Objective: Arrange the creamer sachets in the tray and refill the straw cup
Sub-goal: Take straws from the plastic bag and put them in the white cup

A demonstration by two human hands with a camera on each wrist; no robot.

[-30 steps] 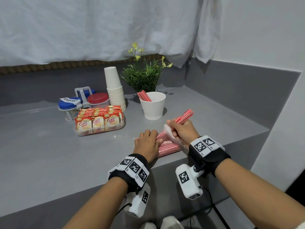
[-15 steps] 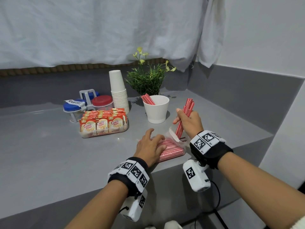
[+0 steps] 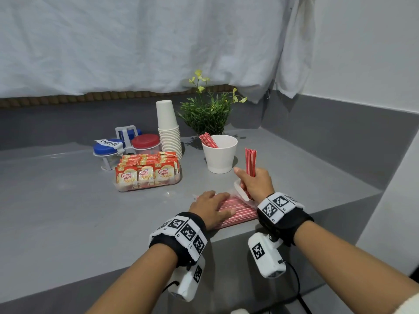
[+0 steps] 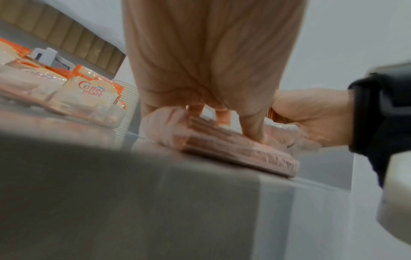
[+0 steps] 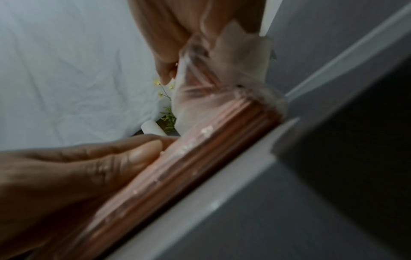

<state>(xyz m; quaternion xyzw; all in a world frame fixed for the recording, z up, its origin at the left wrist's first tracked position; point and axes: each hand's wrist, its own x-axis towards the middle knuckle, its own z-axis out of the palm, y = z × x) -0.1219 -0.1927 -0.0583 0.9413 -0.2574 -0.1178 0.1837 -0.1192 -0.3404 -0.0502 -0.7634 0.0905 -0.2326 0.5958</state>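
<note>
My right hand grips a bundle of red straws, held upright just right of the white straw cup. The cup holds a few red straws leaning at its left rim. My left hand lies flat with straight fingers on the plastic pack of red straws near the counter's front edge; the left wrist view shows its fingertips pressing on the pack. The clear tray left of the cup is filled with upright creamer sachets.
Behind the tray stand a stack of white paper cups, a blue-lidded jar labelled coffee and a red-lidded jar in a white caddy. A green plant stands behind the straw cup. The counter edge runs under my wrists.
My right hand has drawn the straw bundle out of the pack and turned it from slanted to upright, nearer the cup. My left hand has flattened on the pack.
</note>
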